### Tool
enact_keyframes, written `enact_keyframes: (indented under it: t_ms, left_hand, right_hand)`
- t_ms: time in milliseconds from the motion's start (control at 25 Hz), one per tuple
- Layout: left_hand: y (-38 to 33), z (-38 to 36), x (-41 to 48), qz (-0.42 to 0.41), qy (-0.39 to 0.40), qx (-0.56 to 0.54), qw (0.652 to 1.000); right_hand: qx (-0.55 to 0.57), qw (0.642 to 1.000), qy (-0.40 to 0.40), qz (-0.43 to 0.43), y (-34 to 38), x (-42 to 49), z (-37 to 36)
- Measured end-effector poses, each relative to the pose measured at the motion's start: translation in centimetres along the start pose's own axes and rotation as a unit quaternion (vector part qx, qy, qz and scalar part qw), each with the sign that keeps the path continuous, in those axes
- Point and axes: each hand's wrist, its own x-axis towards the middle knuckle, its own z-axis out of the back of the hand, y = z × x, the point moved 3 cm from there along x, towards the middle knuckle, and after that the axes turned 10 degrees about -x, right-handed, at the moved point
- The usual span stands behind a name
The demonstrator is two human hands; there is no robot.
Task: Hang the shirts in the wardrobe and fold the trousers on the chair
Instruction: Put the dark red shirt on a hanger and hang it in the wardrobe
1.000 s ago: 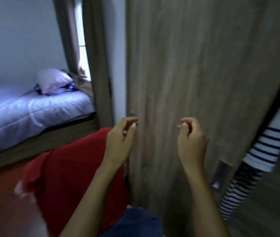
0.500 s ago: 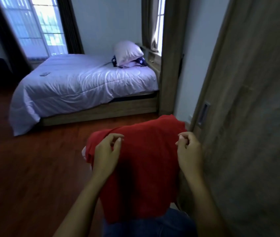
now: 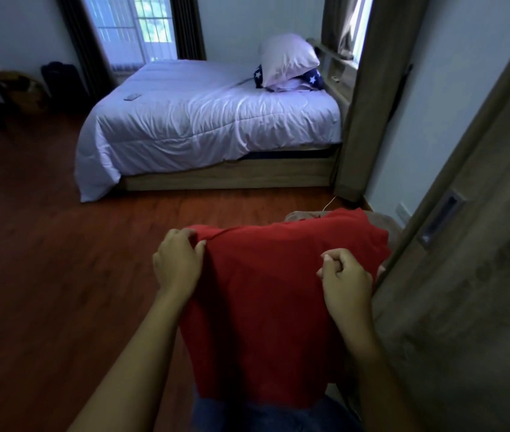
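red shirt (image 3: 266, 291) hangs lengthwise between the hands; left hand (image 3: 178, 263) pinches its top edge, right hand (image 3: 345, 275) curled, grip unclear.

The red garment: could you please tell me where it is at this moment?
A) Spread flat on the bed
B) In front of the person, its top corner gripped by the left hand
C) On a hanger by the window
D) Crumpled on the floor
B: the left hand grips the top-left corner of the red garment, which hangs down beside the wooden door, apart from the bed.
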Motion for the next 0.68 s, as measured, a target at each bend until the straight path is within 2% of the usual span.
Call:
enact_keyframes:
  t_ms: [200,360,520,600,680]
  left_hand:
    - [0.7,0.0,0.0,-0.106,-0.016,0.058,0.993]
    - [0.7,0.1,0.3,-0.12,-0.019,0.025,0.992]
    - [-0.9,1.5,-0.2,-0.137,-0.041,-0.138,0.98]
    - [-2.7,2.8,-1.2,-0.145,-0.036,-0.239,0.959]
    - [-5.0,4.6,-2.6,-0.171,0.002,-0.331,0.928]
  right_hand:
    - [0.015,1.0,0.01,0.0,0.0,-0.1,-1.4]
    - [0.024,1.0,0.001,-0.01,0.6,-0.7,-1.6]
    - [0.029,0.999,-0.019,-0.016,0.9,-1.4,-1.3]
    - [0.036,0.999,-0.032,-0.025,0.8,-1.5,-1.1]
    - [0.061,0.996,-0.039,-0.045,0.5,-1.5,-1.1]
